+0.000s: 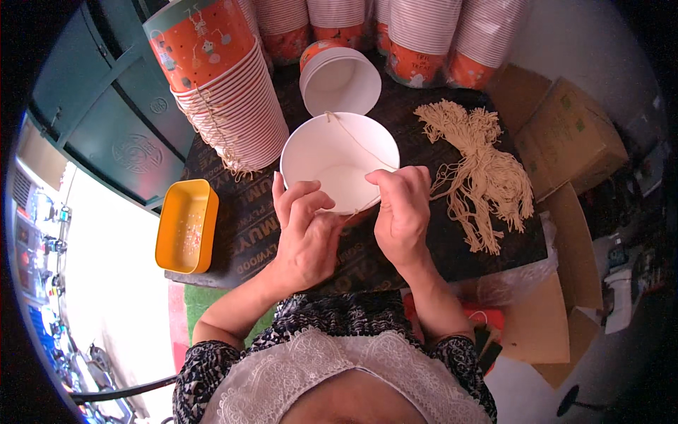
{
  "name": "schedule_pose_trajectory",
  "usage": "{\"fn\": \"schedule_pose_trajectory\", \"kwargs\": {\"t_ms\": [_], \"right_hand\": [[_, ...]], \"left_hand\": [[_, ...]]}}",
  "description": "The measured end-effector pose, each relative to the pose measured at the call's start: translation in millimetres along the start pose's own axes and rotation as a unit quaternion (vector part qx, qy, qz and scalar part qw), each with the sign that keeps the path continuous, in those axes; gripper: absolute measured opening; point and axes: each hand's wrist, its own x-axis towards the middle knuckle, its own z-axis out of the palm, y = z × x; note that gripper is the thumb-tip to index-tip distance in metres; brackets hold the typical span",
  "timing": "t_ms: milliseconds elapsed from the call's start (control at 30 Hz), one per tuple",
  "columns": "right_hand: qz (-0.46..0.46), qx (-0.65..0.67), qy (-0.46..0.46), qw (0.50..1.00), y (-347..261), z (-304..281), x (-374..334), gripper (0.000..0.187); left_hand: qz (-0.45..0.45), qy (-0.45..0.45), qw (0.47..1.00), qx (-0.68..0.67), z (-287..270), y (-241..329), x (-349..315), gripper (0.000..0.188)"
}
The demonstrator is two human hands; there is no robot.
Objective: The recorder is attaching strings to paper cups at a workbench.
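Note:
A white-lined paper bucket stands upright on the dark table in front of me, its mouth facing up. A thin beige cord runs from its far rim across the mouth toward my right hand, whose thumb and finger pinch together at the right rim. My left hand is at the near left rim with curled fingers. A short bit of cord shows at the near rim between the hands and seems to run into the left fingers. Their tips are partly hidden.
A tall stack of orange-and-white buckets with cord handles stands left, beside a yellow tray. Behind lies a tipped bucket, with bagged bucket stacks at the back. A bundle of beige cords lies right, near cardboard boxes.

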Motion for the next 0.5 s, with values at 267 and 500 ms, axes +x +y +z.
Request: {"fn": "schedule_pose_trajectory", "kwargs": {"t_ms": [267, 500], "right_hand": [[-0.022, -0.05, -0.041, 0.998, 0, -6, 3, 0.028], [-0.042, -0.098, -0.242, 0.964, -22, -38, 13, 0.031]], "left_hand": [[0.016, -0.035, 0.999, -0.015, -9, -6, 5, 0.022], [-0.045, -0.021, 0.999, -0.013, -18, -17, -2, 0.031]]}}
